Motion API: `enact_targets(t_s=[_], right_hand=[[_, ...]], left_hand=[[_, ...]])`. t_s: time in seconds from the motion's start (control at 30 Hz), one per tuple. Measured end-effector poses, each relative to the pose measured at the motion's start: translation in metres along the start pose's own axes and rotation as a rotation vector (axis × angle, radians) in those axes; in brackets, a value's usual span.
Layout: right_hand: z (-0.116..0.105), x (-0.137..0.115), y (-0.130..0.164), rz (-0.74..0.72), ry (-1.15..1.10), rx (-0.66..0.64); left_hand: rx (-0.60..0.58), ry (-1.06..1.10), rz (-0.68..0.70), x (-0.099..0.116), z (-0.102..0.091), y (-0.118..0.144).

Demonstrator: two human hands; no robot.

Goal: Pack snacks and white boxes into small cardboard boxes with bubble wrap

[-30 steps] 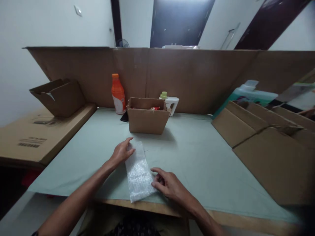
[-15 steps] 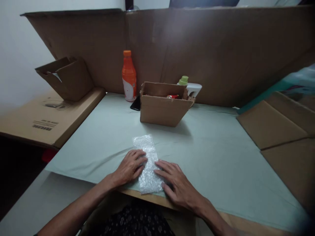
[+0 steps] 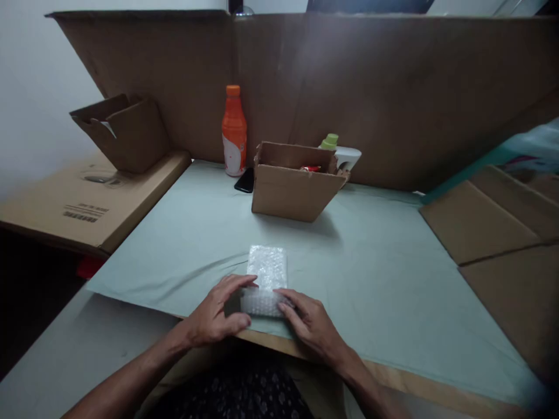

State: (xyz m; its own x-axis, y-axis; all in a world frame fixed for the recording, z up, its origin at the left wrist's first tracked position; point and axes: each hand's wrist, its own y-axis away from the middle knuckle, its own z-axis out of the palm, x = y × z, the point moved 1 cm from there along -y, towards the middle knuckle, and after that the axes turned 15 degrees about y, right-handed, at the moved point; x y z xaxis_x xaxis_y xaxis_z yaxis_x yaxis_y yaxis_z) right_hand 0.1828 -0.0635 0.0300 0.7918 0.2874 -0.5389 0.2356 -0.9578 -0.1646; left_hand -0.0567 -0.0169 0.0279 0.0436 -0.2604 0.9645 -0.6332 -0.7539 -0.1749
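Bubble wrap (image 3: 266, 273) lay on the pale green table cover (image 3: 371, 279), close to the near edge of the table and directly in front of me, with its near end rolled up into a short thick fold. I had my left hand (image 3: 218, 317) on the left end of that roll: the fingers curled over the top of it and the thumb pressed in from below, gripping the fold. My right hand (image 3: 312, 326) met the right end of the roll, fingers bent and closed against it, fingertips touching the wrap. Both hands sat just beside each other with the roll between them. Further back on the cover stood an open cardboard box (image 3: 297, 186), well apart from the wrap. An orange bottle (image 3: 234, 132) stood upright behind and to the left of the box, with a dark phone (image 3: 245, 181) lying flat between them. A cardboard wall (image 3: 393, 87) closed off the back of the table.
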Motion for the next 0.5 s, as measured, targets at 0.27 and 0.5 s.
enact_targets(t_s=[0.27, 0.5], right_hand=[[0.004, 0.003, 0.001, 0.045, 0.161, 0.203], [0.001, -0.010, 0.013, -0.316, 0.447, 0.157]], left_hand=[[0.277, -0.266, -0.216, -0.021, 0.029, -0.010], [0.251, -0.421, -0.092, -0.026, 0.028, -0.017]])
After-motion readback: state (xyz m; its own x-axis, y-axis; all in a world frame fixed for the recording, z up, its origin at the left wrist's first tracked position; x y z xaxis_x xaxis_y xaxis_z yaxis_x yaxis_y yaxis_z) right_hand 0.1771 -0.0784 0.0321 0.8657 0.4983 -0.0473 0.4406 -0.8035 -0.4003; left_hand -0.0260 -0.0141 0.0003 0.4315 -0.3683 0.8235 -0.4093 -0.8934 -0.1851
